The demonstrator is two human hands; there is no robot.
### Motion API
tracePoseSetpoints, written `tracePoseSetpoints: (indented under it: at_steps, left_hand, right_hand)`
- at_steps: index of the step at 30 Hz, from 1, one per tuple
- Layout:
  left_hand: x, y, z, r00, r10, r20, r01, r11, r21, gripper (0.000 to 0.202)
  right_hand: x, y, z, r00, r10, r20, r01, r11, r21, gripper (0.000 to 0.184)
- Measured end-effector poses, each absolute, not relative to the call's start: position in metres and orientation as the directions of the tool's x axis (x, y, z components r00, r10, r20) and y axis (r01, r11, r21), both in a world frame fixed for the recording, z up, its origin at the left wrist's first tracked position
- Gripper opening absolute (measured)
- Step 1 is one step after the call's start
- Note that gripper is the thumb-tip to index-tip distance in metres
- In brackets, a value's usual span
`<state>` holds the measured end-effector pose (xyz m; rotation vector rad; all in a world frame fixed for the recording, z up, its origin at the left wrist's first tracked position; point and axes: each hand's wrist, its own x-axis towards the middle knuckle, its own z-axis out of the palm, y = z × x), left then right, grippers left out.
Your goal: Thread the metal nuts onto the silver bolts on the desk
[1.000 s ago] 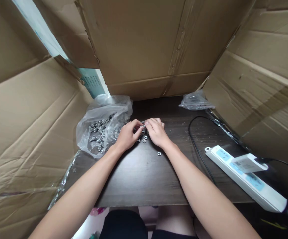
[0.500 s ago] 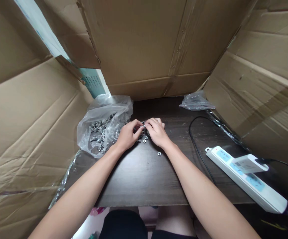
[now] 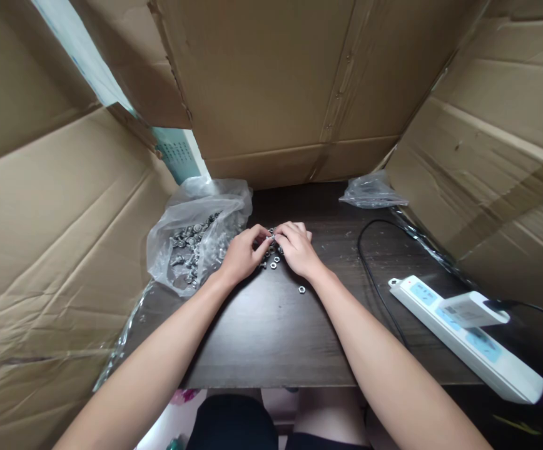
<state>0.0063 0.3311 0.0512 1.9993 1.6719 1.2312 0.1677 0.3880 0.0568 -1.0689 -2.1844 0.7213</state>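
Observation:
My left hand (image 3: 241, 255) and my right hand (image 3: 296, 247) meet fingertip to fingertip over a small heap of loose metal nuts (image 3: 271, 257) on the dark wooden table (image 3: 262, 325). Both hands pinch a small metal piece between them, too small to name surely. One lone nut (image 3: 301, 290) lies just right of my right wrist. A clear plastic bag of metal bolts (image 3: 191, 247) lies open beside my left hand.
Cardboard walls close in on the left (image 3: 50, 250), back (image 3: 276, 94) and right (image 3: 487, 156). A crumpled plastic bag (image 3: 370, 192) lies at the back right. A black cable (image 3: 370, 275) and a white power strip (image 3: 463, 337) with a plugged adapter occupy the right side.

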Motion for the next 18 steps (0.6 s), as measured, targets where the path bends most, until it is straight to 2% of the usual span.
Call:
tracePoseSetpoints:
  at_steps: [4,12,18]
  left_hand:
    - [0.0064,0.3308,0.0518,-0.028,0.9,0.435,0.671,-0.305,0.676,0.008]
    - [0.0063,0.3305,0.0514,-0.019,0.901,0.434,0.682,-0.306,0.664,0.008]
    - [0.006,0.3312,0.0516,-0.039,0.896,0.442,0.673,-0.304,0.675,0.008]
  right_hand:
    - [0.1675,0.3879,0.0572,-0.491,0.83,0.265,0.5,0.518,-0.694,0.012]
    - [0.166,0.3886,0.0568,-0.493,0.83,0.262,0.515,0.521,-0.681,0.016]
    - [0.1667,0.3872,0.0569,-0.489,0.825,0.282,0.497,0.529,-0.688,0.009]
